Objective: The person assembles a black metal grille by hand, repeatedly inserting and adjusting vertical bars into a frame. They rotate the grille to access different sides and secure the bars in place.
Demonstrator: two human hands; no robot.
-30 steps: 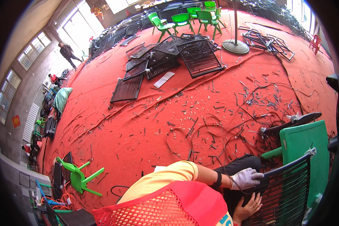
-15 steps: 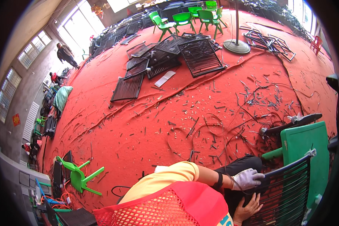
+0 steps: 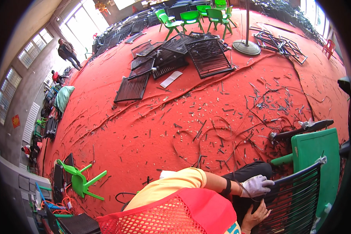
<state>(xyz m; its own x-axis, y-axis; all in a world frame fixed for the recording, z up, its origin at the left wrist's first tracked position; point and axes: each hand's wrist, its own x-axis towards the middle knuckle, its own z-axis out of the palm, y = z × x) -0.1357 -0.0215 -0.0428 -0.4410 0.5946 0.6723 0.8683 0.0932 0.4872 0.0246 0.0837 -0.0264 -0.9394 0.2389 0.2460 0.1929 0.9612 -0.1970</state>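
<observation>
My left hand (image 3: 256, 186), in a pale knitted glove, is closed near the top corner of a black slatted frame (image 3: 296, 195). A thin dark strip (image 3: 238, 182) runs over my left wrist into its fingers. Just below, my bare right hand (image 3: 256, 217) has its fingers apart and lies beside the frame's near edge; its palm side is hidden. The frame slants across my lap, its far end against a green plastic chair (image 3: 315, 158). My dark trouser leg (image 3: 257, 170) shows behind the glove.
Cut strips litter the red floor covering (image 3: 144, 128). Slatted panels (image 3: 175, 54) are piled farther off, near green chairs (image 3: 190, 19) and a round-based pole (image 3: 246, 47). A tipped light-green chair (image 3: 82, 183) lies left. A person (image 3: 67, 52) stands at far left.
My right hand has shifted slightly upward, toward the gloved one. My left hand stays nearly in place. The person standing at far left has changed posture, now more upright.
</observation>
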